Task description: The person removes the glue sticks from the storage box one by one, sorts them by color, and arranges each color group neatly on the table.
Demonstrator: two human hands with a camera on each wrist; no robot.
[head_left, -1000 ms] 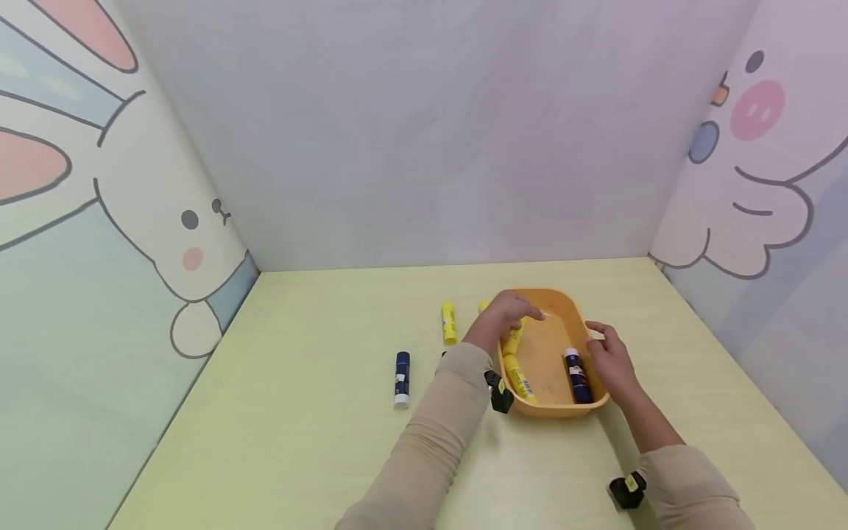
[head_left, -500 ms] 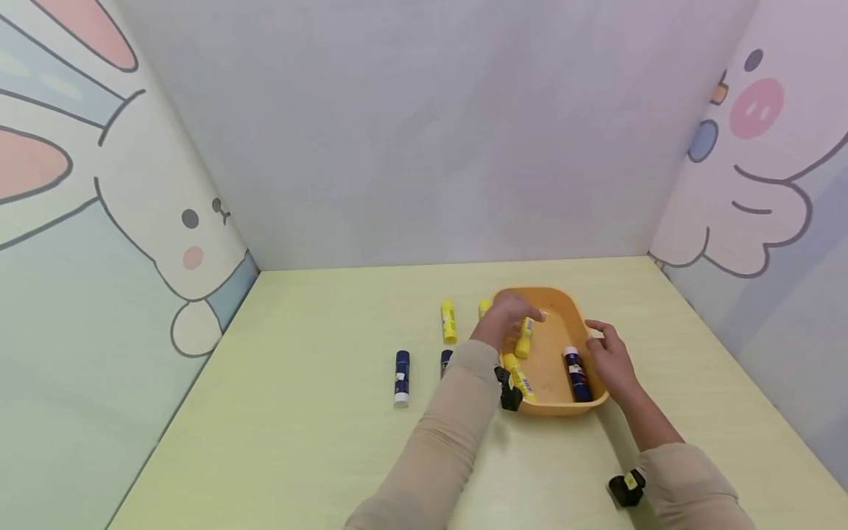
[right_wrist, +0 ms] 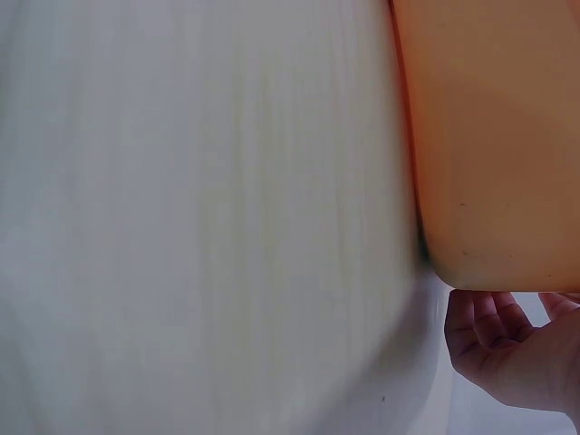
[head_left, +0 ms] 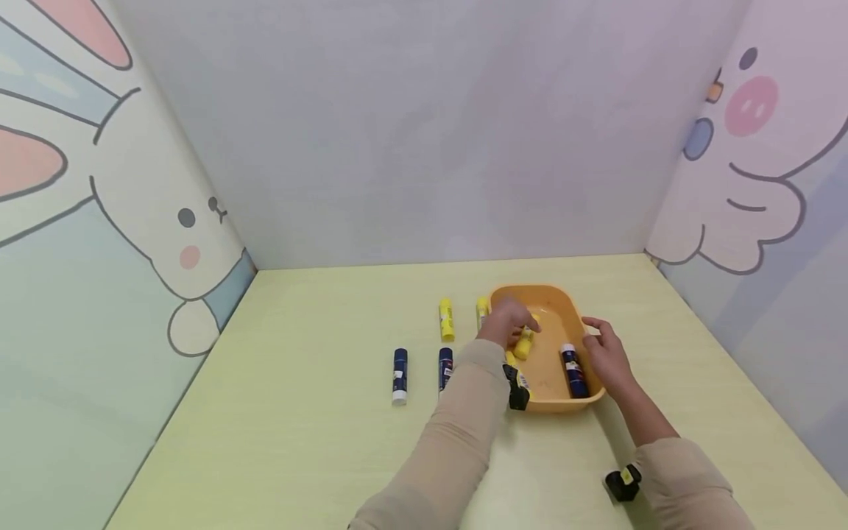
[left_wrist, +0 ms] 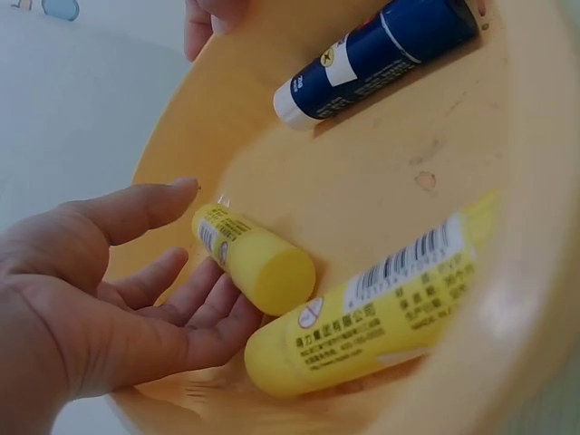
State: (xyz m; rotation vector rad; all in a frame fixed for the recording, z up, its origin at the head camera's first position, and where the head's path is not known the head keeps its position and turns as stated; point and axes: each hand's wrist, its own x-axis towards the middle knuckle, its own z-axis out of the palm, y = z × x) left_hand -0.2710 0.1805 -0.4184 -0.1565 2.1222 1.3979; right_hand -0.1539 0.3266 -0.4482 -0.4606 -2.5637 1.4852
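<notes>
In the head view my left hand (head_left: 511, 321) reaches into the left side of an orange plastic basket (head_left: 548, 403). A yellow glue stick (left_wrist: 263, 263) lies in the basket against my left fingers, while the thumb stands apart from it. Another yellow glue stick (left_wrist: 362, 317) lies beside it, partly hidden by the left wrist in the head view. On the basket's right side rests a navy glue stick (head_left: 574, 372) with a white end. My right hand (head_left: 608, 359) is at the basket's right wall, its fingertips touching the outside.
Left of the basket on the pale table (head_left: 298, 412) lie a yellow glue stick (head_left: 447, 319) and a navy glue stick (head_left: 400, 376). Another yellow one (head_left: 481, 311) lies close to the basket, and a navy one (head_left: 445, 366) is partly behind my left sleeve. Walls enclose the table.
My left hand has shifted slightly right inside the basket, and the upper yellow glue stick has moved right from the left wall. The right hand stays at the basket's side.
</notes>
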